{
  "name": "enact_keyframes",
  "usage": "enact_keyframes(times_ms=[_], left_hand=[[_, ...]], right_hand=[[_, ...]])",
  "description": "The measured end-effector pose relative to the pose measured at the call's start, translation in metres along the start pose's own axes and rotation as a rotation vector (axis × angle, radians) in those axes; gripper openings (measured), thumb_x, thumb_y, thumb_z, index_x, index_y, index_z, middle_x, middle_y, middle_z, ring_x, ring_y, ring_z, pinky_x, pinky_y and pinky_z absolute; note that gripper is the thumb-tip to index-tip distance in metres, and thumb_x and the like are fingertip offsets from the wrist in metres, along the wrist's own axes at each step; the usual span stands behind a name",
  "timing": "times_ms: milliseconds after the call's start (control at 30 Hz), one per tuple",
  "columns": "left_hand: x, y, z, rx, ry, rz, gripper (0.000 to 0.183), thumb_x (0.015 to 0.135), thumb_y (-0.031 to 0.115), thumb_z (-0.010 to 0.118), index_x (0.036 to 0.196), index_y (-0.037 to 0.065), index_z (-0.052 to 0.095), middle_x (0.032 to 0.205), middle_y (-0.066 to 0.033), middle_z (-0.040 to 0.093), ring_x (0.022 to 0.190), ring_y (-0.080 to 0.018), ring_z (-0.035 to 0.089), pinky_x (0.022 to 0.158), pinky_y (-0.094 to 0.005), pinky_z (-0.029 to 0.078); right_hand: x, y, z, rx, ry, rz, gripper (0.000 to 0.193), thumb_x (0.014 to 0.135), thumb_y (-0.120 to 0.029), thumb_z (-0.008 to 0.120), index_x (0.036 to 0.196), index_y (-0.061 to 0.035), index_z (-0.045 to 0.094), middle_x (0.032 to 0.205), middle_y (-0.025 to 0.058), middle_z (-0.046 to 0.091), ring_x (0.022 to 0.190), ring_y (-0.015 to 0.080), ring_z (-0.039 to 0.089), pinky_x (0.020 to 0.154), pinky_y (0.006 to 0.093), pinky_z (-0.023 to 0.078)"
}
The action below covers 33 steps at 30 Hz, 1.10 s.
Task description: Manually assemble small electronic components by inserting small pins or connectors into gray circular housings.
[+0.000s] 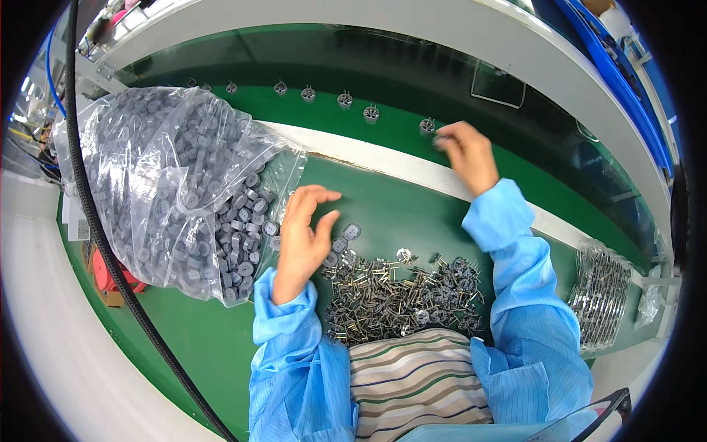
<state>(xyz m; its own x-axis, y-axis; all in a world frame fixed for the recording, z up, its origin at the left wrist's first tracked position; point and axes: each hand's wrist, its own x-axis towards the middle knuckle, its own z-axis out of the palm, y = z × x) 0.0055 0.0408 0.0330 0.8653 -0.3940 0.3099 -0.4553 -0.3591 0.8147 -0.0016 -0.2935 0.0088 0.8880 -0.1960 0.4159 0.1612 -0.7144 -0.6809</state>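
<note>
My right hand (471, 158) reaches over the far green belt. Its thumb and fingers pinch a small grey part (440, 142), blurred and partly covered by the fingertips. Just beside it on the belt stands a round grey cap with metal pins (427, 127) pointing up. My left hand (303, 232) hovers over the green work surface, thumb and fingers apart, holding nothing. Close to its thumb lie loose grey round caps (351, 232). In front of my body spreads a heap of small pinned metal parts (398, 295).
A large clear plastic bag (169, 184) spills grey caps at the left. Several capped parts (345, 99) stand in a row along the belt. A white rail (368, 160) divides belt from work surface. Clear-wrapped metal parts (600, 295) lie at right; a black cable (110, 258) crosses the left.
</note>
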Motion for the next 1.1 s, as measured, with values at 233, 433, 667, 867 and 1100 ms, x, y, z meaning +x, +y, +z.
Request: enact_keyframes(times_ms=[233, 433, 667, 867, 1100], left_hand=[[-0.018, 0.007, -0.02, 0.307, -0.311, 0.02, 0.041, 0.079, 0.005, 0.077, 0.12, 0.011, 0.072, 0.114, -0.0084, 0.063, 0.112, -0.0299, 0.057, 0.098, -0.0409, 0.041], [-0.008, -0.001, 0.008, 0.154, -0.322, 0.031, 0.032, 0.085, 0.007, 0.076, 0.115, 0.002, 0.071, 0.104, -0.0145, 0.066, 0.093, -0.0337, 0.065, 0.083, -0.0402, 0.052], [0.019, -0.016, 0.033, 0.156, -0.213, 0.083, 0.028, 0.086, 0.011, 0.075, 0.113, 0.004, 0.07, 0.104, -0.0107, 0.067, 0.103, -0.0328, 0.062, 0.089, -0.0429, 0.047], [0.013, -0.014, 0.035, 0.307, -0.239, 0.116, 0.041, 0.076, 0.014, 0.084, 0.113, 0.005, 0.07, 0.117, -0.0098, 0.064, 0.107, -0.0336, 0.059, 0.089, -0.0423, 0.046], [0.011, -0.01, 0.036, 0.229, -0.184, 0.161, 0.035, 0.076, 0.011, 0.083, 0.108, 0.005, 0.069, 0.107, -0.0105, 0.066, 0.1, -0.0338, 0.062, 0.087, -0.0426, 0.047]], right_hand=[[0.008, 0.034, -0.02, -0.644, 0.267, -0.121, 0.012, 0.083, -0.008, 0.074, 0.094, -0.0046, 0.072, 0.093, 0.0129, 0.065, 0.094, 0.0325, 0.062, 0.087, 0.0408, 0.052], [-0.025, -0.055, -0.017, 0.341, -1.048, -0.134, 0.034, 0.083, -0.013, 0.081, 0.112, -0.0054, 0.066, 0.104, 0.0115, 0.064, 0.091, 0.0274, 0.067, 0.078, 0.04, 0.056], [-0.048, -0.068, 0.013, 0.141, -1.118, -0.284, 0.022, 0.086, -0.017, 0.076, 0.104, -0.0085, 0.068, 0.103, 0.0081, 0.06, 0.102, 0.0294, 0.061, 0.083, 0.0434, 0.052], [-0.048, -0.071, 0.008, 0.194, -1.064, -0.347, 0.018, 0.086, -0.013, 0.076, 0.101, -0.0092, 0.069, 0.096, 0.008, 0.06, 0.097, 0.0295, 0.063, 0.08, 0.0428, 0.052], [-0.043, -0.059, 0.016, 0.182, -0.757, -0.189, 0.012, 0.083, -0.006, 0.076, 0.092, -0.0039, 0.069, 0.091, 0.009, 0.061, 0.088, 0.0295, 0.065, 0.074, 0.0393, 0.054]])
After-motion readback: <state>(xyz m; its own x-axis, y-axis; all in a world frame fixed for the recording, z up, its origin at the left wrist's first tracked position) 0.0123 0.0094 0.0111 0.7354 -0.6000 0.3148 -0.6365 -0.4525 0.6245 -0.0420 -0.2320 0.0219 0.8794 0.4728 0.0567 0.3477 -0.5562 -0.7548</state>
